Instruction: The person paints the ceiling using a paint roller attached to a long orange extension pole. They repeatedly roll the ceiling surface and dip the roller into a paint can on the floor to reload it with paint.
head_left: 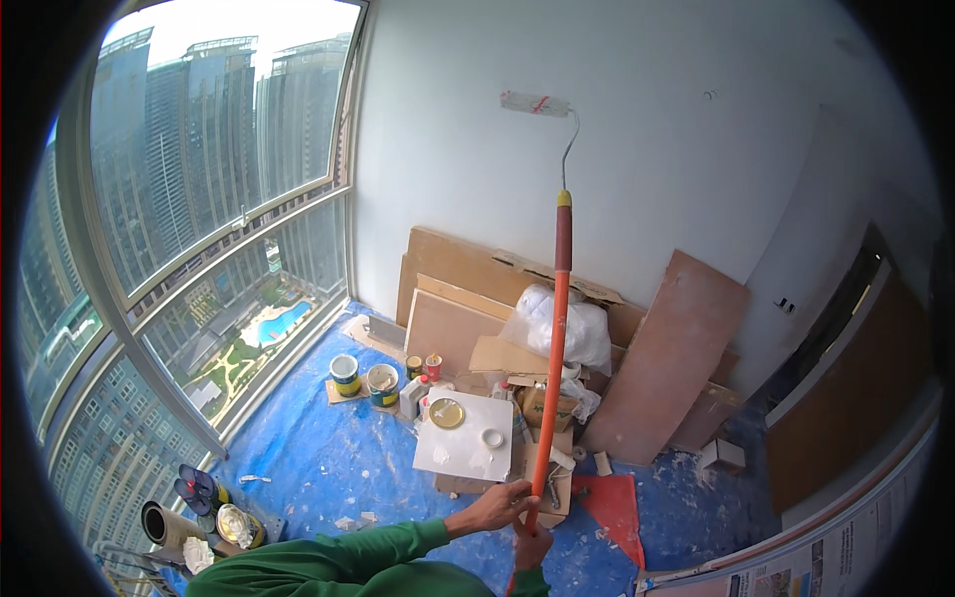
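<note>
Both my hands grip a long orange pole with a paint roller (535,103) at its far end. My left hand (489,506) is closed round the pole (553,398), its green sleeve reaching in from the lower left. Just below it, my right hand (531,546) is wrapped round the pole's lower end. The pole rises away from me to a brown and yellow roller handle (564,229) and a bent wire frame (567,154). The whitish roller sleeve, marked with red, is up at the pale wall (657,129); I cannot tell whether it touches.
Blue sheeting (308,448) covers the floor. Paint cans (344,376), cardboard (458,318), a white board (463,453) and a leaning brown panel (671,358) stand along the wall. Windows (219,129) fill the left; a door (856,358) is at right. More cans (239,527) stand lower left.
</note>
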Demonstrator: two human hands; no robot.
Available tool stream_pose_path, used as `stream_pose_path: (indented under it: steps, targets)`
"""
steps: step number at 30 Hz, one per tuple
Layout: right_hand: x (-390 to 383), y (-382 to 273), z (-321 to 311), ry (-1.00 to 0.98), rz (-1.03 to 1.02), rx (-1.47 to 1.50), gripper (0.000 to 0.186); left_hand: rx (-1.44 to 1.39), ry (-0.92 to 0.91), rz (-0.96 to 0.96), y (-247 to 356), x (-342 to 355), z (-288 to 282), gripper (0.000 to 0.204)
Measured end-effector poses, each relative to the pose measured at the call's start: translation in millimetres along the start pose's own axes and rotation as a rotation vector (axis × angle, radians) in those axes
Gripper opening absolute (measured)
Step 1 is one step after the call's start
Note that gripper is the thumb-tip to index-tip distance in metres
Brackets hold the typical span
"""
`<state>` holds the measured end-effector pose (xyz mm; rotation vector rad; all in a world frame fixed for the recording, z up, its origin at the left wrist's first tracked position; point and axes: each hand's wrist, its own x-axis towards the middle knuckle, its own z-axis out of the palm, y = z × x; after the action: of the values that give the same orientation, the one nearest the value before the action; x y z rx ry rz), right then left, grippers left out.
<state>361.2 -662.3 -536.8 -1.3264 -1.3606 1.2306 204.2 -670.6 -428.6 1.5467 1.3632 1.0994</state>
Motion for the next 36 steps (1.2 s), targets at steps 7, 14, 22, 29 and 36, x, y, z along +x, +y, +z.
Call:
stream_pose_path:
  steps: [7, 14, 22, 29, 36]
  targets:
    - [-0.4, 6.2, -37.2, 0.224, -0.042, 0.010, 0.026, -0.031, -0.029, -0.640, -127.0, -197.6, -50.7, 0.037]
    - [-38.6, -44.0, -66.9, 0.344, -0.139, -0.088, 0.029, 0.131, 0.061, -0.811, -158.5, -330.7, -77.1, 0.025]
    - [-43.0, -67.3, -47.5, 0.302, -0.110, 0.131, 0.025, -0.263, 0.103, -0.350, 17.1, -274.5, -115.8, 0.018]
    - [-7.8, -36.7, -47.0, 0.267, -0.116, 0.202, 0.025, -0.518, 0.083, -0.189, 107.6, -302.3, -115.2, 0.013]
    - [-3.8, -39.7, -62.8, 0.292, -0.138, 0.147, 0.028, -0.639, 0.062, -0.172, 141.4, -316.7, -104.6, 0.008]
